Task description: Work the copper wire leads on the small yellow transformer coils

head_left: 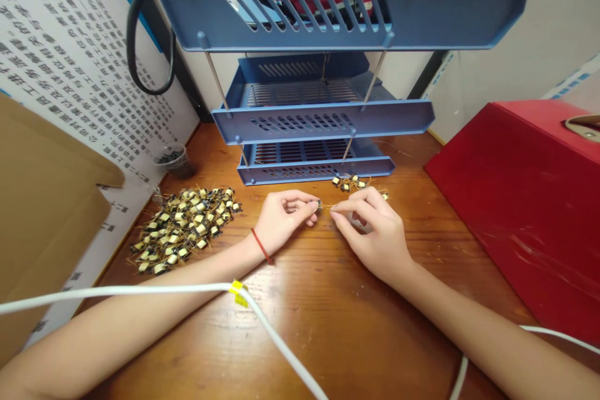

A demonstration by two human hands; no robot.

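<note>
Now both hands (pixel 284 220) (pixel 375 234) pinching a wired coil (pixel 319 204), dark bits (pixel 169 157) in a clear cup (pixel 180 165)

The tiny wired component (pixel 319 204) in the left hand (pixel 282 220) is too small to tell, partly behind its fingertips (pixel 312 205).

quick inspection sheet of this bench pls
surface: wooden bench, bare wood finish
job's things: pile of wired components, smaller group
grips: left hand pinches a component; right hand has fingertips by its wire
clutter: cup of dark bits
cables: white cable with yellow clip; black cable looped by the rack
surroundings: blue tiered rack, red box, cardboard, printed poster
</note>
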